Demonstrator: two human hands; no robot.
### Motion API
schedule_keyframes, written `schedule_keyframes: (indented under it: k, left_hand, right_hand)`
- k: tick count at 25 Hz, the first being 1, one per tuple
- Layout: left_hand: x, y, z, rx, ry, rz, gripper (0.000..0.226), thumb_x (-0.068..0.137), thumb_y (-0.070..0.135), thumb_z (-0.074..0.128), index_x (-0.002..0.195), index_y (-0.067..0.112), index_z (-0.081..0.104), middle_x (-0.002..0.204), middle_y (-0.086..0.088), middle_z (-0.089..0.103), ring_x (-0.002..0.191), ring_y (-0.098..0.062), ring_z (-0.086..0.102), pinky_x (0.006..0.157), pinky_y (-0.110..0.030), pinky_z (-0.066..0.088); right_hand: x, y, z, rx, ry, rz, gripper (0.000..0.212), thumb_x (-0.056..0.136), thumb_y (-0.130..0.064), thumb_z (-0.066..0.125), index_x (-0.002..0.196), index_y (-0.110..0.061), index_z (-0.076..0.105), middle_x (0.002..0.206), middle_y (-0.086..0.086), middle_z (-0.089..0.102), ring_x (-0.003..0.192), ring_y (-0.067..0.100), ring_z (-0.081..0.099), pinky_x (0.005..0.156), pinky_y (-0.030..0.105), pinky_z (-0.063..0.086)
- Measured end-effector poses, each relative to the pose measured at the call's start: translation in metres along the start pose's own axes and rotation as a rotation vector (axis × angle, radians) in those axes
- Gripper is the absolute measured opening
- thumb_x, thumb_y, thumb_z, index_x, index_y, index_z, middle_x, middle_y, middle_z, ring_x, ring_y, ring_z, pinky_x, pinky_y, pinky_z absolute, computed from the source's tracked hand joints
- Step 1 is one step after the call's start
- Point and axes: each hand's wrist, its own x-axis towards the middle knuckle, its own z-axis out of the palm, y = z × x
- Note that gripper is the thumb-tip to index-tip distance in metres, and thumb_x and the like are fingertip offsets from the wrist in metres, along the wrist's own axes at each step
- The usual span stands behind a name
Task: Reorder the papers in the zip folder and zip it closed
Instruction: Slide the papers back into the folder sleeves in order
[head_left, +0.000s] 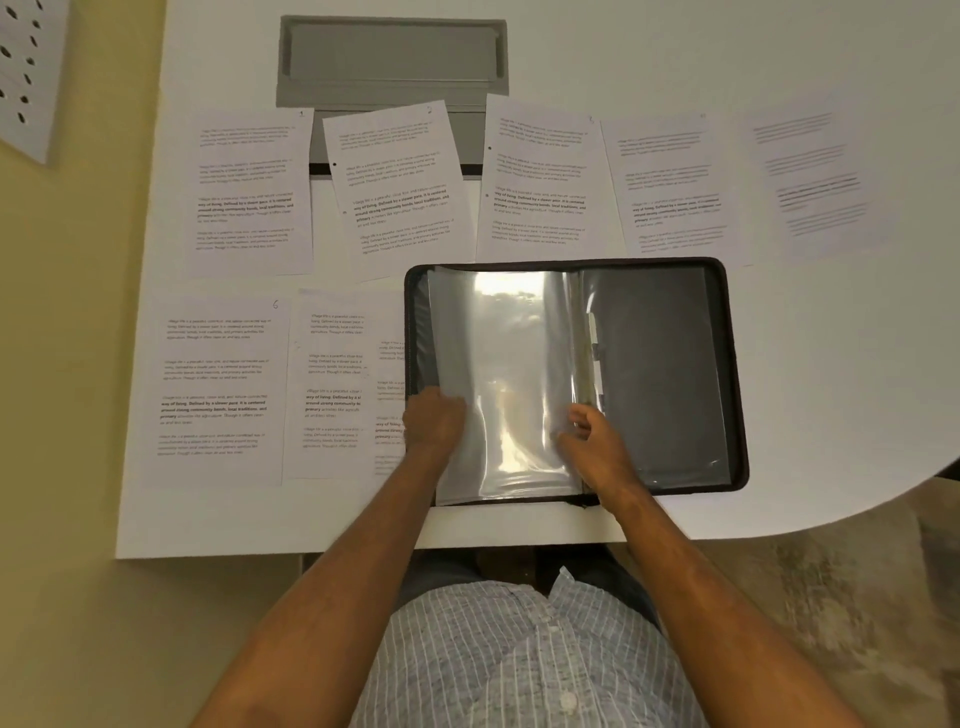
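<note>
A black fabric zip folder (727, 374) lies open on the white desk (831, 364), its near edge just inside the desk's front edge and its right side near the spot where the desk's rim curves away. Inside, a stack of clear glossy plastic sleeves (509, 364) rests on the left half, while the right half shows a dark sleeve-covered panel (660, 364).

The left hand (434, 421) lies on the lower left corner of the sleeves with its fingers resting on the plastic at the folder's left border; whether they curl round an edge cannot be told. The right hand (592, 436) has its fingers curled, pinching the sleeves' lower right edge beside the spine.

Printed white paper sheets lie spread on the desk. A far row of five sheets (540, 182) runs from left to right above the folder, their near edges close to the folder's far border. A near row of sheets (218, 389) lies to the folder's left, the rightmost tucked under its left side.

A grey rectangular cable tray (392, 57) sits in the desk beyond the far row, partly covered by the papers. Bare desk surface lies to the right of the folder and along the far edge.
</note>
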Motion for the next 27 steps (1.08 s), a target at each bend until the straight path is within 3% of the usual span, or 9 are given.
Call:
schedule_keyframes:
  k: [2, 5, 7, 12, 16, 19, 24, 27]
  left_hand:
    - [-0.008, 0.002, 0.001, -0.184, -0.048, 0.057, 0.014, 0.096, 0.022, 0.058, 0.086, 0.013, 0.056, 0.088, -0.007, 0.06, 0.088, -0.025, 0.058, 0.071, -0.032, 0.048]
    - [-0.037, 0.022, 0.001, -0.337, -0.24, 0.113, 0.016, 0.098, 0.021, 0.061, 0.107, 0.008, 0.067, 0.103, -0.012, 0.07, 0.094, -0.024, 0.069, 0.075, -0.036, 0.059]
    - [-0.063, 0.046, 0.011, -0.425, -0.363, 0.15, 0.02, 0.1, 0.018, 0.06, 0.118, 0.01, 0.066, 0.109, -0.009, 0.073, 0.097, -0.023, 0.072, 0.072, -0.031, 0.061]
    - [-0.091, 0.094, 0.089, -0.556, -0.585, 0.094, 0.025, 0.1, 0.015, 0.063, 0.121, 0.002, 0.065, 0.114, -0.019, 0.073, 0.099, -0.029, 0.074, 0.083, -0.041, 0.063]
    - [-0.097, 0.123, 0.15, -0.552, -0.562, 0.007, 0.015, 0.093, 0.019, 0.074, 0.087, 0.009, 0.065, 0.078, -0.005, 0.068, 0.07, -0.014, 0.068, 0.066, -0.03, 0.061]
    - [-0.095, 0.138, 0.182, -0.533, -0.505, 0.002, 0.034, 0.087, 0.025, 0.081, 0.069, 0.017, 0.053, 0.068, 0.0, 0.065, 0.068, -0.015, 0.066, 0.066, -0.031, 0.057]
    - [-0.091, 0.149, 0.214, -0.432, -0.492, 0.06, 0.023, 0.096, 0.028, 0.071, 0.082, 0.011, 0.062, 0.086, -0.009, 0.071, 0.076, -0.019, 0.069, 0.07, -0.03, 0.054]
    - [-0.088, 0.147, 0.218, -0.372, -0.472, 0.095, 0.017, 0.099, 0.018, 0.065, 0.085, 0.01, 0.069, 0.091, -0.011, 0.073, 0.075, -0.014, 0.065, 0.073, -0.028, 0.053]
  right_hand:
    - [0.006, -0.001, -0.014, 0.084, -0.066, 0.061, 0.05, 0.101, -0.027, 0.063, 0.148, -0.025, 0.048, 0.136, -0.009, 0.056, 0.12, 0.013, 0.055, 0.094, 0.029, 0.051]
    - [0.018, 0.003, -0.037, 0.187, -0.166, 0.125, 0.047, 0.1, -0.034, 0.065, 0.144, -0.026, 0.052, 0.134, -0.005, 0.061, 0.12, 0.014, 0.059, 0.101, 0.036, 0.051]
    - [0.023, 0.007, -0.055, 0.278, -0.208, 0.145, 0.045, 0.098, -0.037, 0.068, 0.14, -0.024, 0.056, 0.128, -0.002, 0.069, 0.117, 0.016, 0.066, 0.104, 0.04, 0.053]
    - [0.019, 0.004, -0.111, 0.466, -0.163, 0.076, 0.034, 0.106, -0.041, 0.052, 0.129, -0.02, 0.065, 0.114, 0.003, 0.077, 0.105, 0.023, 0.073, 0.092, 0.042, 0.059]
    - [0.025, 0.01, -0.165, 0.488, -0.078, 0.048, 0.038, 0.107, -0.044, 0.048, 0.132, -0.02, 0.063, 0.118, 0.002, 0.076, 0.106, 0.021, 0.074, 0.089, 0.04, 0.059]
    - [0.036, 0.018, -0.194, 0.424, -0.031, 0.041, 0.037, 0.105, -0.048, 0.05, 0.13, -0.024, 0.064, 0.121, 0.0, 0.074, 0.109, 0.02, 0.073, 0.093, 0.04, 0.059]
    - [0.053, 0.027, -0.213, 0.268, 0.027, 0.022, 0.03, 0.105, -0.045, 0.053, 0.127, -0.025, 0.06, 0.118, -0.002, 0.07, 0.108, 0.019, 0.069, 0.09, 0.035, 0.058]
    - [0.061, 0.035, -0.214, 0.074, 0.247, -0.025, 0.035, 0.102, -0.037, 0.06, 0.135, -0.024, 0.056, 0.13, -0.008, 0.06, 0.113, 0.013, 0.059, 0.095, 0.03, 0.05]
